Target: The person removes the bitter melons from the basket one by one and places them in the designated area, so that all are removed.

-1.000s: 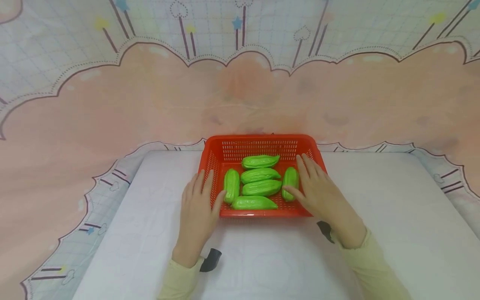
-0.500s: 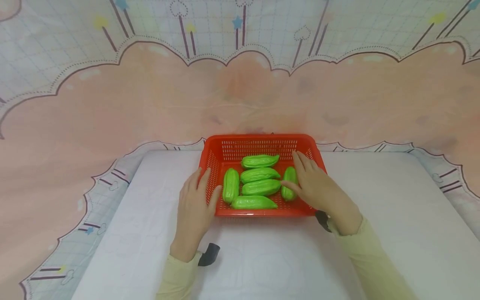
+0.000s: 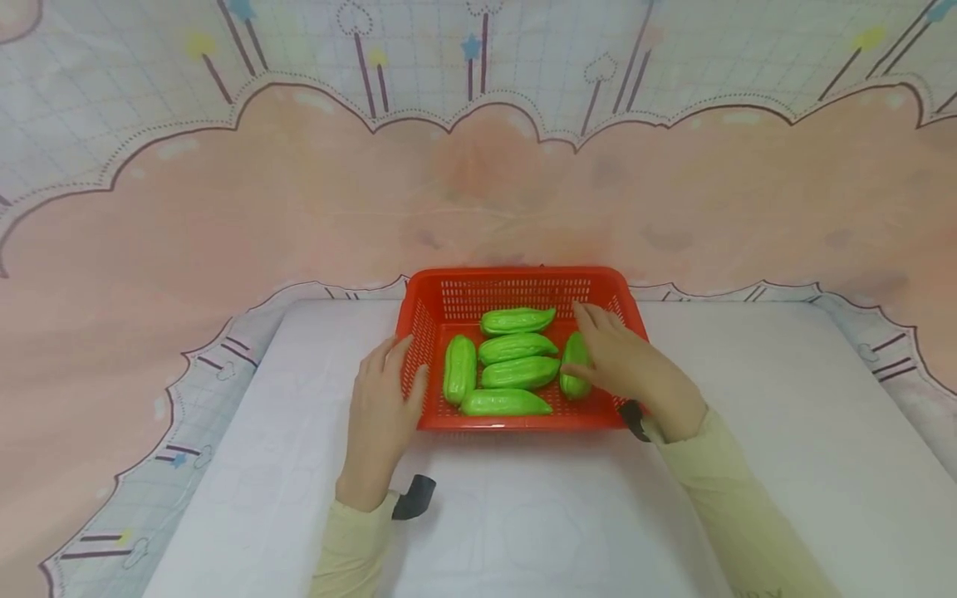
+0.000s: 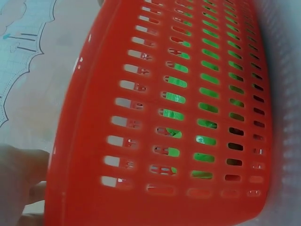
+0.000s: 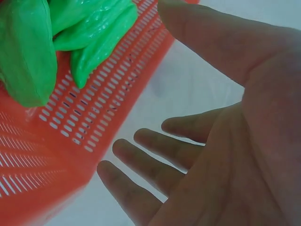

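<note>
A red perforated plastic basket (image 3: 516, 423) stands on the table, with several bright green bitter melons (image 3: 519, 373) inside. One upright bitter melon (image 3: 459, 371) lies along the left wall. Another bitter melon (image 3: 574, 388) sits at the right, partly covered by the right hand (image 3: 631, 365), which hovers over that side with spread fingers. At the basket's left rim is the left hand (image 3: 377, 415), its fingers relaxed and holding nothing. The left wrist view shows that hand (image 4: 21, 183) beside the red rim. In the right wrist view the open palm (image 5: 225, 155) holds nothing.
The white tabletop (image 3: 516, 515) extends in front of the basket and to both sides. A patterned cloth backdrop (image 3: 508, 191) rises behind it. Dark straps (image 3: 414, 498) show at the wrists, next to light sleeves (image 3: 355, 548).
The right hand has shifted left and slightly away, further over the basket's right side. The left hand has drifted slightly left and up. The basket and bitter melons have stayed in place.
</note>
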### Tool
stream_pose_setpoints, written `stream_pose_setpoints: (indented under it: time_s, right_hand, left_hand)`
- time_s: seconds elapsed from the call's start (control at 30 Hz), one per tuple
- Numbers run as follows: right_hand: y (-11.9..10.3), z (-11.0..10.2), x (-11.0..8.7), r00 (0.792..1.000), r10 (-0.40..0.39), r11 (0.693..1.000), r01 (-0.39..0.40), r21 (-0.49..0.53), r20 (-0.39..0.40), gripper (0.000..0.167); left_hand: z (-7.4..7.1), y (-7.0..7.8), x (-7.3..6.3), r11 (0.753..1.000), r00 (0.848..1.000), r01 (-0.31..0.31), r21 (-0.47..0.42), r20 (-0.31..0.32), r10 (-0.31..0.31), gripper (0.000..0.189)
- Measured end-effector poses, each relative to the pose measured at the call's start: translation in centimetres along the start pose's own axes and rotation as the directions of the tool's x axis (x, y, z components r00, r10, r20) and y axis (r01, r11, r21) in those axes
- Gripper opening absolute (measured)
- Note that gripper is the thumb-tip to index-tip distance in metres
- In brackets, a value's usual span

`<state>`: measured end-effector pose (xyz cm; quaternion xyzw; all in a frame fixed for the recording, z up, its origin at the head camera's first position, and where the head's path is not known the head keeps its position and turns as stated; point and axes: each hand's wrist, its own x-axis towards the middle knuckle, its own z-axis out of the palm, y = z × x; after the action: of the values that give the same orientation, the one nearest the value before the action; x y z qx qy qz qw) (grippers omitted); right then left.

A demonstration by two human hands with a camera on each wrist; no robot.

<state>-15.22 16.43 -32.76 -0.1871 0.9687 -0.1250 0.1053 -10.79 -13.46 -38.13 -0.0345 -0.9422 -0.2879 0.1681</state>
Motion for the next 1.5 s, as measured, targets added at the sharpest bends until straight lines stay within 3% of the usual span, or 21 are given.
stream_pose_setpoints:
  time_s: [0.8,1.1,1.5]
  right_hand:
    - [0.5,-0.2,2.3,0.992,0.047,0.997,-0.053,0.048,0.116,0.082]
    - [0.7,-0.3,3.4,0.982,0.076,0.994,-0.088,0.060,0.174,0.082]
    - [0.7,-0.3,4.3,0.966,0.104,0.994,-0.105,-0.011,0.237,0.075]
  left_hand:
    - [0.2,-1.3,0.3,0.994,0.994,0.096,-0.050,0.051,-0.094,0.047]
    - [0.1,-1.5,0.7,0.962,0.968,0.222,-0.156,0.153,-0.198,0.054]
    - [-0.3,-1.7,0.7,0.937,0.958,0.264,-0.229,0.176,-0.227,0.053]
